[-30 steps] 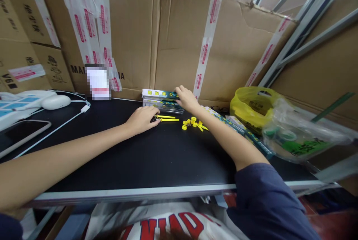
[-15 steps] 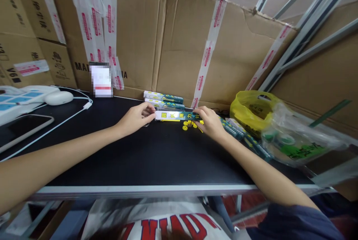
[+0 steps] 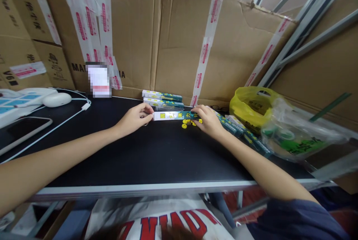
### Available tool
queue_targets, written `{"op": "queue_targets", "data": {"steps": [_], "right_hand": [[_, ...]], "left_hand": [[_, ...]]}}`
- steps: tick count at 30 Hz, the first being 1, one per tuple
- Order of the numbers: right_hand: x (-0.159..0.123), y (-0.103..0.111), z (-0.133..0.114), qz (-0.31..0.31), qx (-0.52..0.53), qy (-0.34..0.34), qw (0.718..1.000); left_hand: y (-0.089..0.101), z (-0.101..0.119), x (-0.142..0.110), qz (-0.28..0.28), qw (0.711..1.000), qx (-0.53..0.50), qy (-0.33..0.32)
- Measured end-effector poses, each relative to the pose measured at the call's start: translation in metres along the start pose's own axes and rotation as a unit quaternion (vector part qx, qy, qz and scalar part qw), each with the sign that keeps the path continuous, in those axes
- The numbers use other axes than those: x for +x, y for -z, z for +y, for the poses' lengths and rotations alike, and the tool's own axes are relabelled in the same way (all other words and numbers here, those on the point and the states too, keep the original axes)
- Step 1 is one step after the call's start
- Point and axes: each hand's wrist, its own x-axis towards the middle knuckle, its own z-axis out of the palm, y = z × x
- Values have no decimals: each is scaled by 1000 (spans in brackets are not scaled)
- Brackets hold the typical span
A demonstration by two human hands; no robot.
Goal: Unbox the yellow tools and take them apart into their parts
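Between my two hands is a long, narrow printed box (image 3: 175, 115), white at its left end and dark green at its right, with yellow characters along its side. My left hand (image 3: 136, 117) has its fingers closed at the white end. My right hand (image 3: 208, 120) grips the green end, thumb below and fingers over the top. Small yellow round pieces (image 3: 184, 123) lie on the black tabletop just below the box, partly covered by my right hand. Behind it, similar boxes (image 3: 162, 100) are stacked by the cardboard.
More green boxes (image 3: 242, 130) lie to the right, beside a yellow plastic bag (image 3: 246, 107) and a clear bag (image 3: 296, 135). On the left are a phone (image 3: 25, 132), a white cable (image 3: 67, 115) and a power strip (image 3: 19, 104). A cardboard wall (image 3: 179, 46) closes off the back.
The box has shifted slightly downward and now covers the thin yellow strip seen below it earlier. Both hands keep nearly the same hold. The whole view has moved a little.
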Motion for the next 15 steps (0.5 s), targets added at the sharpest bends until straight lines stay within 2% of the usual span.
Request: {"op": "queue_targets", "data": {"steps": [15], "right_hand": [[0,-2,2,-4,23,-4,1000]], "left_hand": [[1,-2,0,1,1000,2,-14]]}}
